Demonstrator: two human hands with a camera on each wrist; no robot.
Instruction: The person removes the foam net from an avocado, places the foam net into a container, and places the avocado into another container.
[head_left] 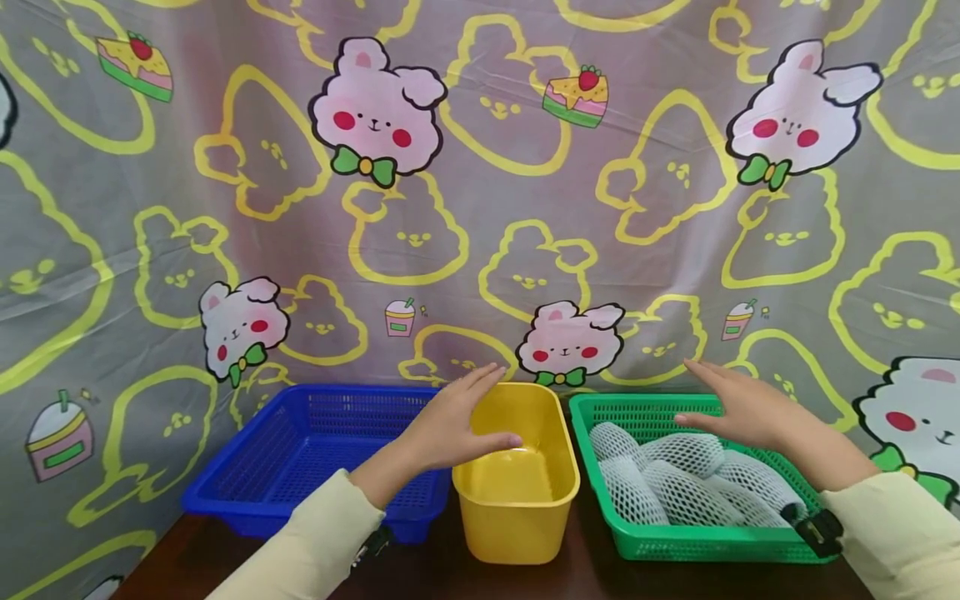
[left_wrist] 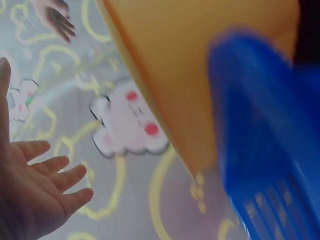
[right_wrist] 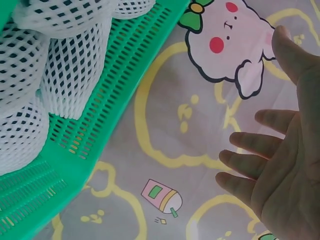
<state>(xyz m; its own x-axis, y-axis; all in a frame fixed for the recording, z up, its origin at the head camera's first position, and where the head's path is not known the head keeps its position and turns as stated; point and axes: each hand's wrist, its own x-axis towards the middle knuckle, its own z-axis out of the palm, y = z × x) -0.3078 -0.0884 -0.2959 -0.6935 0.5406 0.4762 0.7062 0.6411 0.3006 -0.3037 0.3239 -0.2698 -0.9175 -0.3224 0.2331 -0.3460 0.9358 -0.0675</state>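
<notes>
My left hand [head_left: 446, 421] hovers over the left side of the yellow bin [head_left: 516, 533], fingers straight and thumb spread, holding nothing. In the left wrist view its palm [left_wrist: 30, 195] and fingers show apart from anything. Above the green basket [head_left: 720, 543] my right hand [head_left: 750, 408] is held in the air, also with straight fingers and nothing in it. Several white foam mesh sleeves [head_left: 686, 487] lie in that basket; in the right wrist view the sleeves [right_wrist: 75, 70] have open lattice walls. What, if anything, is inside them cannot be made out.
A blue perforated basket [head_left: 300, 508] stands left of the yellow bin, partly behind my left forearm. All three containers sit on a dark brown table [head_left: 442, 575]. A grey curtain [head_left: 480, 183] with rabbit prints hangs close behind them.
</notes>
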